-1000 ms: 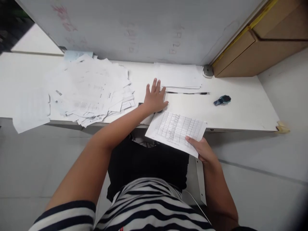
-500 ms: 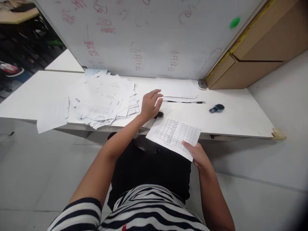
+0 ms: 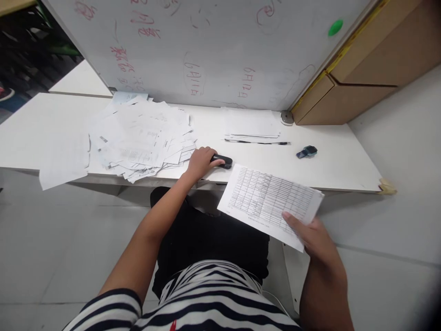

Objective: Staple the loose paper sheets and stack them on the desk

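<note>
White table (image 3: 344, 168): a loose paper pile (image 3: 141, 138) covers the left half. Gridded sheet (image 3: 268, 200) is held just off the front edge, its near corner pinched by the right hand (image 3: 312, 234). Left hand (image 3: 200, 162) is curled around a black stapler (image 3: 223, 161) at the front edge, just beside the pile.

Red scrawl on whiteboard (image 3: 223, 41) unreadable, gridded sheet (image 3: 272, 202) print too small

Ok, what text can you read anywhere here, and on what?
Whiteboard: red handwriting, too faint to read.
Sheet in right hand: printed table, too small.
Paper pile: print blurred.
Black tool under left hand: no label visible.
</note>
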A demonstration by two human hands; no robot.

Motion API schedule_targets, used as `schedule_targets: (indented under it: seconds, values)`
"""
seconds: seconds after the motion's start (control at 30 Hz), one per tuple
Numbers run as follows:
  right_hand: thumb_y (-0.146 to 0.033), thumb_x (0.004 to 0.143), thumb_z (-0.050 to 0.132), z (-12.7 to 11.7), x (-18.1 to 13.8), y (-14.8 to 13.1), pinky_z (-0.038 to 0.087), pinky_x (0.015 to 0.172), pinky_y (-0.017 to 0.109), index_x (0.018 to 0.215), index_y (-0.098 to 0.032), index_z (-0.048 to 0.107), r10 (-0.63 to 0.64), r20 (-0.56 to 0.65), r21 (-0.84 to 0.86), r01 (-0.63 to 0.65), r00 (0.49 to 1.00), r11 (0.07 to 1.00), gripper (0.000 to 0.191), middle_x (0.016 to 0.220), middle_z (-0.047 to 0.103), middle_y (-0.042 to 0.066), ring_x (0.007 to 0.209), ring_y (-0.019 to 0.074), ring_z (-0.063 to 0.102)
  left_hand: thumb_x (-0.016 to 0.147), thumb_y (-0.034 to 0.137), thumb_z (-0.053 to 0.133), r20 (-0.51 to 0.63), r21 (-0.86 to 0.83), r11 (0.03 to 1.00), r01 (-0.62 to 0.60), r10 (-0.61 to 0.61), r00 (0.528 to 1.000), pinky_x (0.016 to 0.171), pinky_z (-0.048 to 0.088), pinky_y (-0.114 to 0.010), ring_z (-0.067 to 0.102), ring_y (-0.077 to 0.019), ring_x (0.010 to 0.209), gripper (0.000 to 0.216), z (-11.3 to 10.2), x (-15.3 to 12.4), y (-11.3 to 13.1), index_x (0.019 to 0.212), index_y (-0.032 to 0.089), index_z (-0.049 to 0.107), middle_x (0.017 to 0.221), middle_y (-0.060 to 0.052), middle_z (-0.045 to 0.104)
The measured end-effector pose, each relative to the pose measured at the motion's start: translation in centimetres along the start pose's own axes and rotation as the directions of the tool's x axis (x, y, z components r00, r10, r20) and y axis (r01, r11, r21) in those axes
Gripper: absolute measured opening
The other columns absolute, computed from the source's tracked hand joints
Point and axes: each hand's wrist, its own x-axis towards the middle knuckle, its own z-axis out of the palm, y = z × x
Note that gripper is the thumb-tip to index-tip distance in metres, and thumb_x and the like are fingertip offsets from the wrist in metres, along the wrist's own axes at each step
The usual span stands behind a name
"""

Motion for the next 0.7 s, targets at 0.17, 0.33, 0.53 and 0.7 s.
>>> schedule_targets:
  seconds: [0.17, 0.33, 0.53, 0.7]
  values:
    - [-0.048, 0.071, 0.076, -0.3, -0.7, 0.5, 0.050, 0.097, 0.045, 0.132, -0.025, 0.056, -0.146, 0.005, 0.208, 0.142, 0.989, 0.968, 0.069, 0.117, 0.069, 0.009, 0.116, 0.0316, 0.060, 0.089, 0.060, 0.048, -0.064, 0.031, 0.999, 0.044, -0.042, 0.997, 0.074, 0.036, -0.036, 0.055, -0.0254, 0.087, 0.043, 0.3, -0.4, -0.2, 0.100, 0.021, 0.063, 0.089, -0.009, 0.064]
    - [-0.051, 0.067, 0.078, 1.1, 1.5, 1.1, 0.046, 0.102, 0.047, 0.132, -0.028, 0.056, -0.179, 0.019, 0.229, 0.170, 0.984, 0.958, 0.072, 0.117, 0.069, 0.008, 0.118, 0.0315, 0.058, 0.091, 0.057, 0.045, -0.094, 0.010, 0.999, 0.033, -0.032, 0.995, 0.073, 0.036, -0.037, 0.055, -0.0251, 0.085, 0.042, 0.6, -0.4, -0.3, 0.101, 0.021, 0.063, 0.090, -0.009, 0.064]
    - [-0.051, 0.069, 0.077, 1.7, 2.0, 1.1, 0.045, 0.103, 0.047, 0.130, -0.028, 0.057, -0.179, 0.076, 0.230, 0.157, 0.981, 0.960, 0.069, 0.118, 0.068, 0.008, 0.118, 0.0304, 0.058, 0.093, 0.056, 0.041, -0.095, 0.006, 0.999, 0.043, -0.042, 0.995, 0.074, 0.037, -0.037, 0.055, -0.0252, 0.085, 0.043, 0.4, -0.4, -0.2, 0.100, 0.020, 0.063, 0.090, -0.010, 0.065]
    - [-0.051, 0.068, 0.078, 1.8, 2.0, 1.0, 0.046, 0.102, 0.048, 0.130, -0.027, 0.058, -0.129, 0.115, 0.218, 0.102, 0.985, 0.971, 0.069, 0.120, 0.067, 0.008, 0.118, 0.0304, 0.058, 0.091, 0.059, 0.042, -0.088, -0.011, 0.999, 0.043, -0.044, 0.995, 0.074, 0.036, -0.037, 0.054, -0.0250, 0.084, 0.045, 0.5, -0.4, -0.2, 0.100, 0.020, 0.063, 0.089, -0.009, 0.064]
